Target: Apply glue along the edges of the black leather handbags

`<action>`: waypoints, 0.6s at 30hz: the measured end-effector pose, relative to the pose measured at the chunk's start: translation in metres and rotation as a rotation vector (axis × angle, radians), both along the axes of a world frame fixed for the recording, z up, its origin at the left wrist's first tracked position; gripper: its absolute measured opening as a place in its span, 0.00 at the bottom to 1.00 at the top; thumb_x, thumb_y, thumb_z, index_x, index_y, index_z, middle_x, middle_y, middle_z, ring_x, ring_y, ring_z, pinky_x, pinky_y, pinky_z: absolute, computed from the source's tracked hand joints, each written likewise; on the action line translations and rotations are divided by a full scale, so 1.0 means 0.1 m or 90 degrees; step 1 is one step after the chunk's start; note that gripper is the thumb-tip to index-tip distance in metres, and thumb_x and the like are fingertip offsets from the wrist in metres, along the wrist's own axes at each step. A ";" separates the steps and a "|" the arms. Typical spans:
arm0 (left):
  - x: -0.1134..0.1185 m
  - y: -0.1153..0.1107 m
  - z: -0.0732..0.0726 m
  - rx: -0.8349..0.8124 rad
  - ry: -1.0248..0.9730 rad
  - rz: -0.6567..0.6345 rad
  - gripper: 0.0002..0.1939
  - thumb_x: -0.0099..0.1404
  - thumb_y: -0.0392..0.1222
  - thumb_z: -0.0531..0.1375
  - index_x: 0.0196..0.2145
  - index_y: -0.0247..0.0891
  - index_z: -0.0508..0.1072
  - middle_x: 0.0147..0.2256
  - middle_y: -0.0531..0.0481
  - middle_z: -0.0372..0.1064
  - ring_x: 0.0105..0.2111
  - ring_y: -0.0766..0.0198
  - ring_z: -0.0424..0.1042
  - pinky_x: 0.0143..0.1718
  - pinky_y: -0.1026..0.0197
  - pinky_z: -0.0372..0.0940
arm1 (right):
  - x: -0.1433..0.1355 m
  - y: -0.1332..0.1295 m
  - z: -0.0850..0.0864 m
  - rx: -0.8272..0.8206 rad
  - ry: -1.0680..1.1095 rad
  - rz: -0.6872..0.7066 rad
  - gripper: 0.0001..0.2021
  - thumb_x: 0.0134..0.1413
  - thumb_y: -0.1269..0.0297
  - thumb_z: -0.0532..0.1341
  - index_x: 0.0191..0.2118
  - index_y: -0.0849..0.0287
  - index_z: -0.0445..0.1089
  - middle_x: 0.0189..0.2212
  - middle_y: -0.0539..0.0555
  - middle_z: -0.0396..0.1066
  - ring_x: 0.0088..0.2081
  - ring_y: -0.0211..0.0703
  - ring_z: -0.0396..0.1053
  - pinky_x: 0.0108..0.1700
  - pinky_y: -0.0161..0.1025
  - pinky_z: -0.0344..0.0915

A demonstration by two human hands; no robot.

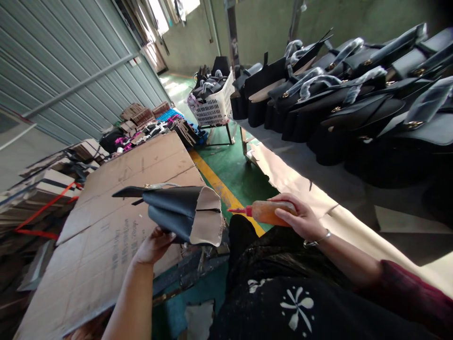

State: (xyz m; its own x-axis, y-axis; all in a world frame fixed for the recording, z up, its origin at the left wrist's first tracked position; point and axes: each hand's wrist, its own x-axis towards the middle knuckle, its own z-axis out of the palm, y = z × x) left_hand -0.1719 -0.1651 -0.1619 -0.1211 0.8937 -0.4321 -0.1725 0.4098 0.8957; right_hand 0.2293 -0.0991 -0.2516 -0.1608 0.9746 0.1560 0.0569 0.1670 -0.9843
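Observation:
My left hand (pixel 157 245) grips a black handbag (pixel 173 208) from below, fingers closed on its near side. The bag lies on its side over the cardboard's edge, with its beige panel (pixel 208 219) facing right and a dark slit across it. My right hand (pixel 300 217) is wrapped round an orange squeeze bottle (pixel 272 212). The bottle's red nozzle points left at the beige panel, a short gap away from it.
Flat cardboard (pixel 141 165) covers the table at the left. Rows of black handbags (pixel 318 113) with wrapped handles fill the bench on the right. A white plastic basket (pixel 214 109) of bags stands behind, beyond a yellow floor line (pixel 212 177). Stacked pieces (pixel 53 184) lie far left.

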 end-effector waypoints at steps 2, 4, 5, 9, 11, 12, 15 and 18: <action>0.05 0.12 0.08 -0.041 0.033 -0.041 0.20 0.39 0.43 0.77 0.31 0.34 0.81 0.32 0.42 0.79 0.36 0.51 0.77 0.43 0.54 0.70 | -0.08 0.08 0.01 0.076 -0.035 0.018 0.15 0.55 0.51 0.64 0.41 0.56 0.72 0.35 0.55 0.74 0.34 0.47 0.72 0.36 0.41 0.70; 0.09 0.24 0.14 -0.069 0.048 -0.065 0.22 0.42 0.47 0.76 0.34 0.33 0.81 0.35 0.41 0.79 0.38 0.51 0.77 0.46 0.52 0.69 | -0.13 0.17 0.00 0.142 -0.062 0.024 0.14 0.56 0.52 0.64 0.42 0.56 0.71 0.34 0.55 0.74 0.33 0.46 0.72 0.34 0.41 0.70; 0.11 0.30 0.15 -0.079 0.052 -0.073 0.23 0.42 0.48 0.76 0.35 0.33 0.80 0.36 0.40 0.79 0.38 0.50 0.77 0.47 0.50 0.68 | -0.14 0.21 -0.01 0.168 -0.074 0.026 0.14 0.57 0.53 0.63 0.43 0.56 0.71 0.34 0.55 0.73 0.33 0.46 0.72 0.34 0.41 0.70; 0.13 0.47 0.16 -0.106 0.071 -0.107 0.27 0.43 0.51 0.75 0.37 0.30 0.79 0.38 0.37 0.79 0.43 0.45 0.76 0.52 0.45 0.66 | -0.17 0.36 -0.02 0.249 -0.098 0.035 0.12 0.58 0.55 0.63 0.44 0.55 0.69 0.37 0.57 0.73 0.36 0.48 0.73 0.37 0.43 0.71; 0.13 0.51 0.15 -0.117 0.074 -0.136 0.28 0.44 0.52 0.75 0.38 0.30 0.79 0.39 0.36 0.78 0.45 0.44 0.75 0.53 0.44 0.65 | -0.19 0.42 -0.03 0.279 -0.104 0.040 0.12 0.58 0.56 0.63 0.44 0.55 0.69 0.37 0.58 0.73 0.37 0.48 0.73 0.37 0.44 0.71; 0.13 0.52 0.14 -0.121 0.074 -0.152 0.28 0.45 0.52 0.74 0.39 0.29 0.79 0.39 0.36 0.78 0.45 0.43 0.75 0.53 0.44 0.65 | -0.19 0.45 -0.04 0.292 -0.109 0.038 0.11 0.58 0.56 0.63 0.44 0.55 0.69 0.37 0.58 0.73 0.37 0.48 0.72 0.37 0.44 0.71; 0.12 0.52 0.14 -0.122 0.079 -0.176 0.28 0.47 0.53 0.73 0.40 0.30 0.79 0.39 0.36 0.78 0.46 0.43 0.75 0.53 0.44 0.65 | -0.21 0.52 -0.08 0.304 -0.121 0.026 0.10 0.59 0.57 0.62 0.43 0.55 0.69 0.37 0.57 0.73 0.37 0.48 0.72 0.37 0.44 0.71; 0.11 0.50 0.15 -0.131 0.093 -0.163 0.28 0.45 0.55 0.74 0.38 0.31 0.79 0.38 0.37 0.79 0.44 0.45 0.76 0.51 0.46 0.66 | -0.22 0.55 -0.13 0.278 -0.118 0.029 0.10 0.59 0.56 0.62 0.43 0.55 0.69 0.36 0.57 0.73 0.36 0.48 0.72 0.37 0.44 0.70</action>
State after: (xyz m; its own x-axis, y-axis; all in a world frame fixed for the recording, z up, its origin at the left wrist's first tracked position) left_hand -0.1608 -0.1152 -0.1469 0.0220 0.7991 -0.6008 0.0837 0.5973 0.7976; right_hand 0.2073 -0.0445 -0.2648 -0.2656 0.8158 0.5137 0.2080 0.5688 -0.7957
